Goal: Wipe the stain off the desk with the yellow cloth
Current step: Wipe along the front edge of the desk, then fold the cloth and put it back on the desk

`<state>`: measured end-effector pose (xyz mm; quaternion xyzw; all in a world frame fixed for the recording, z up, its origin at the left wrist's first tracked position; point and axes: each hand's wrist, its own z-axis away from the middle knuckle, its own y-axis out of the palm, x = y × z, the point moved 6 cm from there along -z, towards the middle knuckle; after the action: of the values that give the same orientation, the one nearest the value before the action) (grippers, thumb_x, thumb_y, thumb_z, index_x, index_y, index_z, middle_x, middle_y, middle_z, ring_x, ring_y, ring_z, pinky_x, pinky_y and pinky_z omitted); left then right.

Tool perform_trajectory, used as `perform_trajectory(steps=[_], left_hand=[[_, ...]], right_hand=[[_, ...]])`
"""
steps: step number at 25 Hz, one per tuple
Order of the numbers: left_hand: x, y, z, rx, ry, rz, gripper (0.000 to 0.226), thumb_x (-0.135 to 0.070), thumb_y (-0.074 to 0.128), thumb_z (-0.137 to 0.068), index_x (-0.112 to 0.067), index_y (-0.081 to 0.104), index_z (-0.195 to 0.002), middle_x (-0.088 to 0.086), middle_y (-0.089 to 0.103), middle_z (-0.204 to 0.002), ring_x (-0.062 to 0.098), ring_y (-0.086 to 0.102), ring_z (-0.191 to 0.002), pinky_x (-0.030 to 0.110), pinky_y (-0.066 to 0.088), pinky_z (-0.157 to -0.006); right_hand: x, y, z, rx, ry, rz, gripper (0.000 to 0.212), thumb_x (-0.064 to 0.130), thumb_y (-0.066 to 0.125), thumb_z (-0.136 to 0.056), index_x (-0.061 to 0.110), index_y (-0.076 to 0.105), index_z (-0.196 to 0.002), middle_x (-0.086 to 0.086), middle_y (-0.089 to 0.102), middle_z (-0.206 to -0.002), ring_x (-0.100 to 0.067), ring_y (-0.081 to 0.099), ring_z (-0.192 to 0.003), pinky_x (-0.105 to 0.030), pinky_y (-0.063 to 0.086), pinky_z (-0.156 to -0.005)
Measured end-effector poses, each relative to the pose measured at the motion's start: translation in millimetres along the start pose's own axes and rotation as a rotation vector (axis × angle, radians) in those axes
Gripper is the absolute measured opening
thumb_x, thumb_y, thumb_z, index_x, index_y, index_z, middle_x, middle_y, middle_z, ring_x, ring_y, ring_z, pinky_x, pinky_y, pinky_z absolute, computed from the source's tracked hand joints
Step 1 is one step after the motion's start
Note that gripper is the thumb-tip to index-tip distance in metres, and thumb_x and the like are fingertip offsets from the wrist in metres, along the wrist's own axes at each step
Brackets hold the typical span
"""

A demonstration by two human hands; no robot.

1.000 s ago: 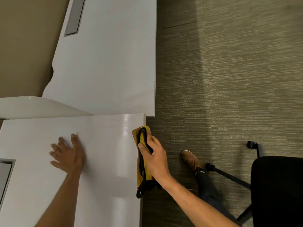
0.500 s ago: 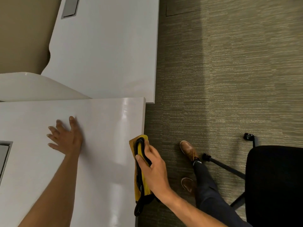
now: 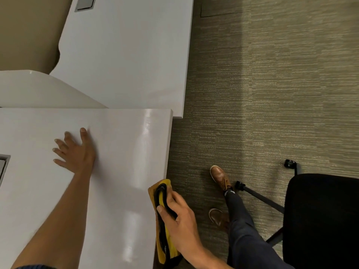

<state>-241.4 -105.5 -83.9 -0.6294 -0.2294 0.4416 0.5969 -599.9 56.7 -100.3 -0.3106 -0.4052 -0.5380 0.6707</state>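
A glossy white desk (image 3: 120, 152) fills the lower left. My right hand (image 3: 180, 222) presses a yellow cloth (image 3: 162, 193) with a black strip against the desk's right edge, fingers wrapped over it. The cloth runs along that edge and hangs past it near the bottom. Flat on the desk top, fingers spread, rests my left hand (image 3: 74, 152), well to the left of the cloth. No stain shows on the white surface.
A second white desk (image 3: 126, 55) stands beyond, with a grey cable hatch (image 3: 85, 3) at its far end. Another hatch (image 3: 3, 167) sits at the left border. A black office chair (image 3: 320, 220) and my brown shoes (image 3: 220, 176) are on the carpet at right.
My right hand has slid the cloth along the desk's right edge toward me, away from the far corner. My left hand stays flat on the desk.
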Motion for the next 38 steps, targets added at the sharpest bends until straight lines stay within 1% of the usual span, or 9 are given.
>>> perform_trajectory(steps=[13, 19, 22, 26, 28, 31, 33, 36, 38], left_hand=[[6, -10, -12, 0.158, -0.03, 0.052, 0.085, -0.079, 0.024, -0.088, -0.031, 0.027, -0.158, 0.005, 0.006, -0.172, 0.032, -0.002, -0.158, 0.057, -0.004, -0.123], [-6, -39, 76, 0.221, 0.298, 0.093, 0.061, -0.054, 0.046, -0.101, -0.017, 0.048, -0.15, 0.012, 0.024, -0.168, 0.036, 0.013, -0.156, 0.053, 0.006, -0.124], [0, -51, 156, 0.415, 0.296, 0.178, 0.046, -0.058, 0.054, -0.096, -0.023, 0.07, -0.122, 0.004, 0.062, -0.141, 0.028, 0.052, -0.136, 0.033, 0.042, -0.104], [29, -82, 234, 0.785, 0.04, 0.194, 0.078, -0.093, 0.035, -0.074, -0.029, 0.08, -0.072, -0.007, 0.08, -0.087, 0.014, 0.074, -0.09, 0.029, 0.053, -0.079], [39, -101, 252, 0.827, 0.025, 0.203, 0.078, -0.096, 0.034, -0.07, -0.032, 0.079, -0.066, -0.006, 0.08, -0.081, 0.014, 0.076, -0.083, 0.029, 0.056, -0.075], [49, -125, 266, 0.734, 0.056, 0.306, 0.07, -0.084, 0.053, -0.076, -0.02, 0.079, -0.085, 0.001, 0.079, -0.088, 0.017, 0.075, -0.086, 0.036, 0.061, -0.082], [49, -143, 272, 0.596, 0.1, 0.366, 0.056, -0.074, 0.059, -0.08, -0.021, 0.075, -0.083, -0.004, 0.078, -0.083, 0.008, 0.074, -0.077, 0.028, 0.059, -0.073], [41, -174, 286, 0.381, 0.216, 0.394, 0.039, -0.06, 0.056, -0.091, -0.023, 0.062, -0.079, -0.005, 0.066, -0.065, 0.001, 0.063, -0.061, 0.019, 0.045, -0.057], [36, -188, 297, 0.275, 0.303, 0.384, 0.029, -0.052, 0.053, -0.097, -0.026, 0.055, -0.083, -0.005, 0.06, -0.062, 0.003, 0.057, -0.058, 0.02, 0.041, -0.054]], right_hand=[[-1, -17, 27, 0.421, 0.103, 0.318, 0.05, 0.025, 0.067, -0.097, 0.026, 0.052, -0.144, 0.023, 0.051, -0.145, 0.007, 0.044, -0.13, -0.016, 0.031, -0.115], [43, -33, 32, 0.857, 0.082, 0.389, 0.048, 0.032, 0.066, -0.093, 0.045, 0.053, -0.137, 0.033, 0.053, -0.139, 0.013, 0.047, -0.127, -0.017, 0.033, -0.111], [74, -22, 28, 0.881, -0.038, 0.43, 0.049, 0.036, 0.065, -0.093, 0.048, 0.05, -0.138, 0.033, 0.053, -0.14, 0.012, 0.049, -0.126, -0.018, 0.035, -0.108], [102, 0, 25, 0.761, -0.356, 0.594, 0.054, 0.035, 0.064, -0.095, 0.049, 0.043, -0.143, 0.026, 0.048, -0.148, 0.002, 0.045, -0.134, -0.033, 0.038, -0.114], [109, 9, 26, 0.694, -0.487, 0.636, 0.059, 0.034, 0.066, -0.094, 0.043, 0.042, -0.147, 0.024, 0.047, -0.149, 0.001, 0.042, -0.136, -0.035, 0.039, -0.114], [122, 21, 33, 0.646, -0.63, 0.665, 0.076, 0.033, 0.07, -0.092, 0.046, 0.027, -0.153, 0.026, 0.039, -0.154, 0.004, 0.037, -0.139, -0.022, 0.033, -0.116], [133, 29, 39, 0.613, -0.76, 0.706, 0.085, 0.032, 0.071, -0.091, 0.047, 0.018, -0.155, 0.024, 0.034, -0.157, 0.003, 0.035, -0.14, -0.013, 0.03, -0.114], [149, 39, 46, 0.555, -0.968, 0.755, 0.093, 0.034, 0.073, -0.089, 0.034, 0.012, -0.159, 0.015, 0.025, -0.163, -0.005, 0.033, -0.143, -0.025, 0.036, -0.114], [153, 42, 43, 0.591, -0.937, 0.772, 0.108, 0.048, 0.077, -0.082, 0.035, 0.002, -0.159, 0.021, 0.008, -0.165, -0.006, 0.023, -0.146, -0.031, 0.032, -0.115]])
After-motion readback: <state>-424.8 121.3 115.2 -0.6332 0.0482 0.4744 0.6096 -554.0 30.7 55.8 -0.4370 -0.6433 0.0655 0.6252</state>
